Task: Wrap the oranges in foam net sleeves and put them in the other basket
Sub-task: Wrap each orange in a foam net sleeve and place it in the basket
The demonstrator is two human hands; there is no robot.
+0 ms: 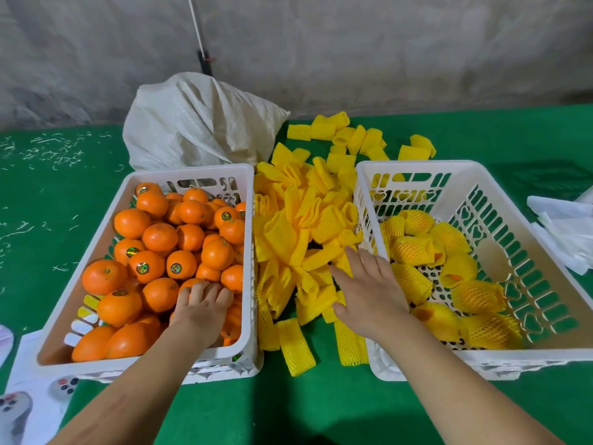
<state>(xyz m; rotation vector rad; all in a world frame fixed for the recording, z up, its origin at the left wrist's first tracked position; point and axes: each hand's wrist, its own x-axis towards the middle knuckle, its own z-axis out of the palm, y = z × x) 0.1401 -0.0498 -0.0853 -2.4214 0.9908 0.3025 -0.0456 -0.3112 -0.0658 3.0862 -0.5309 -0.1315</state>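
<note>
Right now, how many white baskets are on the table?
2. The left basket, full of bare oranges, sits by the left hand; the right basket holds wrapped oranges. None seems hidden.

Two bare forearms, no sleeves (no gloves), ringless fingers

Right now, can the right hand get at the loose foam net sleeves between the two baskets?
Probably yes. The right hand already lies, fingers spread, on the pile of yellow foam net sleeves, with nothing over them. The left hand is busy in the orange basket.
</note>
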